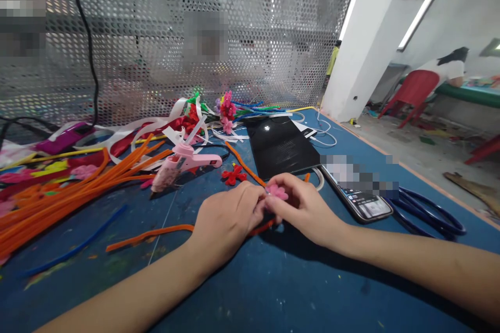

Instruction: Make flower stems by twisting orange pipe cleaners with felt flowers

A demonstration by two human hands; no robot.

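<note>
A small pink pipe-cleaner flower (278, 192) is pinched between my two hands above the blue table. My right hand (308, 210) grips it from the right, thumb and fingers closed round its edge. From the left, my left hand (230, 213) meets it with fingers pressed together; its fingertips are partly hidden. Orange pipe cleaners lie around and under my hands, one strip (148, 237) reaching out to the left and another (246, 164) running up behind. Just beyond my left hand rests a red pipe-cleaner flower (234, 175).
A pink glue gun (182, 162) stands left of centre, beside a heap of orange pipe cleaners (70, 197). A black panel (281, 145), phone (357, 195) and blue-handled scissors (429, 213) lie to the right. Finished flowers (227, 109) and ribbons sit before the perforated metal screen (250, 36).
</note>
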